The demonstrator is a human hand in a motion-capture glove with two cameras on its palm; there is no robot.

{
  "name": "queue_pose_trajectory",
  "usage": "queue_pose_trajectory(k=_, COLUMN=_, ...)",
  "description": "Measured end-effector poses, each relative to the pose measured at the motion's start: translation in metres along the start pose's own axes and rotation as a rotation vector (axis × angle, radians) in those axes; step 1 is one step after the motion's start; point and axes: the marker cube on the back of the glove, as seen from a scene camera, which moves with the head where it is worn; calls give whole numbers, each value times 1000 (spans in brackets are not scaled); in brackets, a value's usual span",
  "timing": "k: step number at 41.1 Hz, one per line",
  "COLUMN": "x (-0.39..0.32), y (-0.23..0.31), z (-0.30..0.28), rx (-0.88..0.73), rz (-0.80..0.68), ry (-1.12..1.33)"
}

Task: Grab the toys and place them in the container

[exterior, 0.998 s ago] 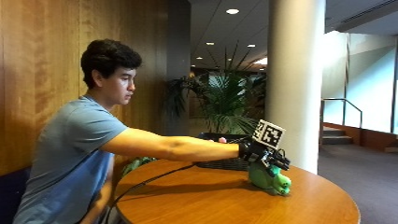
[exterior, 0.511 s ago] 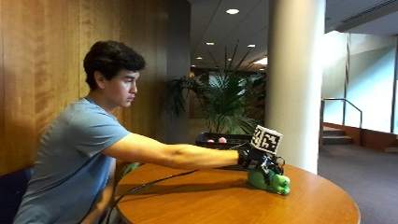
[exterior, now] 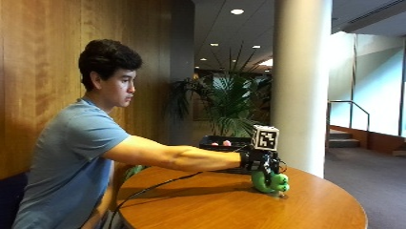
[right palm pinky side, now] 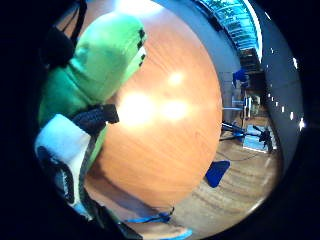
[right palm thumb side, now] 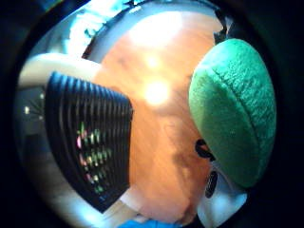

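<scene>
In the outside view my gloved right hand (exterior: 258,162) is stretched out over the round wooden table (exterior: 209,205), and its fingers curl round the top of a green plush toy (exterior: 270,182). The toy's lower end is at the tabletop. It sits close to my palm in both palm views, as the green plush toy (right palm pinky side: 100,60) and the green plush toy (right palm thumb side: 232,109). A black slatted container (exterior: 222,142) stands on the table just behind the hand, with pink toys (exterior: 220,142) showing inside. The thumb side palm view shows the container (right palm thumb side: 90,137) next to the toy.
A white pillar (exterior: 301,81) rises beyond the table's far edge, with a potted palm (exterior: 231,102) behind the container. A wood-panelled wall (exterior: 38,71) runs behind the person. Bare tabletop (right palm pinky side: 165,125) spreads around the toy.
The hand stays on the green toy at nearly the same spot on the table. The outside picture has shifted slightly.
</scene>
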Motion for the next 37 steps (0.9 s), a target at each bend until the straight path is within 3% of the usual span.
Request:
queue_pose_trajectory(k=8, x=24, y=15, z=-14, rx=-36, rz=14, ry=-23)
queue_pose_trajectory(k=18, x=49, y=35, z=-70, rx=10, rz=254, ry=61)
queue_pose_trajectory(k=27, x=53, y=75, z=-146, rx=78, rz=32, ry=30)
queue_pose_trajectory(k=37, x=10, y=106, z=-224, rx=182, rz=-4, ry=-12)
